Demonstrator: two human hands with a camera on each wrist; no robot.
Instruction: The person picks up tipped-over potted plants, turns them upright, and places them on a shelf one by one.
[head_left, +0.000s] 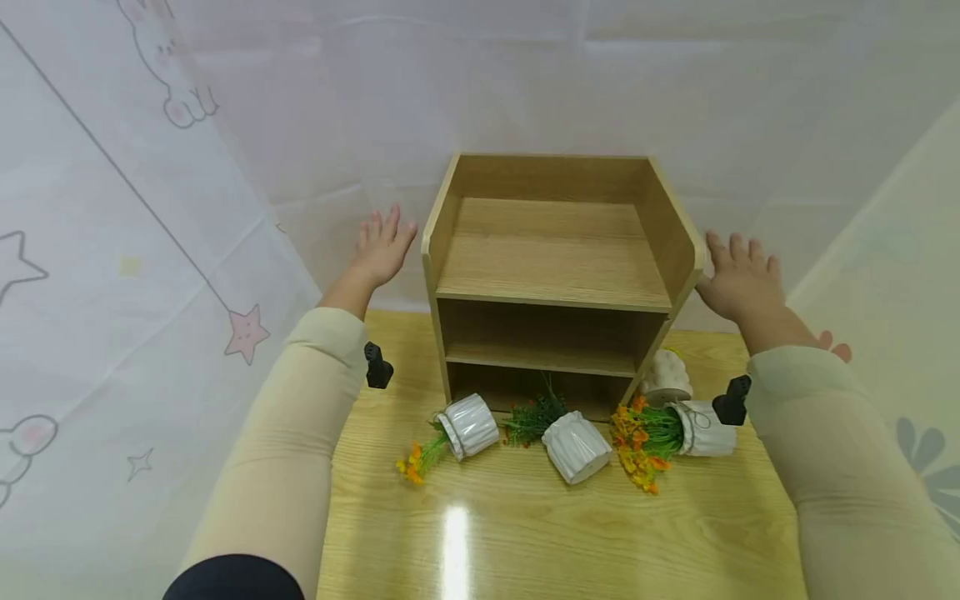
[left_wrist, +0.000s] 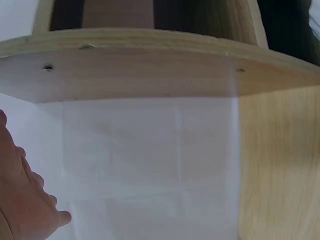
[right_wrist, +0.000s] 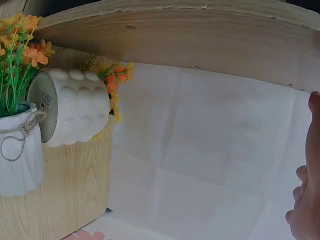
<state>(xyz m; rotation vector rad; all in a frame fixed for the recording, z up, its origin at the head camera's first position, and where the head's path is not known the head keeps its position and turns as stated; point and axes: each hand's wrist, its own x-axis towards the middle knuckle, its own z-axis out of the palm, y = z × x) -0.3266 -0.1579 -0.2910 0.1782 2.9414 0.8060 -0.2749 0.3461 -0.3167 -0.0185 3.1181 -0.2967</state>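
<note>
A light wooden shelf unit (head_left: 555,250) stands at the back of the table between both hands. My left hand (head_left: 384,248) is raised left of its upper side panel, fingers spread and holding nothing; a gap shows between them. On the other side, my right hand (head_left: 741,279) has its fingers extended, with the thumb side right by the right panel's edge. In the left wrist view, the hand (left_wrist: 25,195) is at the lower left, away from the side panel (left_wrist: 140,75). The right wrist view has the hand (right_wrist: 307,185) at the right edge, fingertips near the panel (right_wrist: 200,45).
Before the shelf lie tipped white pots: one (head_left: 470,427) with orange flowers, one (head_left: 576,447) with dark greenery, one (head_left: 707,428) with orange-yellow flowers. A bumpy cream pot (head_left: 666,377) lies by the shelf's right side. Fabric walls (head_left: 525,75) surround the wooden table (head_left: 540,542).
</note>
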